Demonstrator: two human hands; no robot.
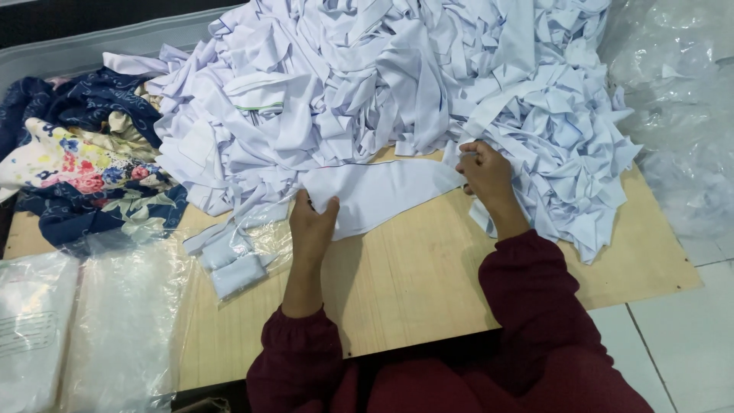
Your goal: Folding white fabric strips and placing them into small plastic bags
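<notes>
A long white fabric piece lies stretched across the wooden board. My left hand pinches its left end, thumb on top of the cloth. At the strip's right end my right hand grips it, right at the edge of the big heap of white fabric pieces. Both arms wear dark red sleeves. The heap covers the far half of the board and hides the strip's upper edge.
Floral and navy patterned cloth is piled at the left. Clear plastic bags lie at the near left, one holding folded white pieces. Crumpled clear plastic sits at the right on a white tiled floor.
</notes>
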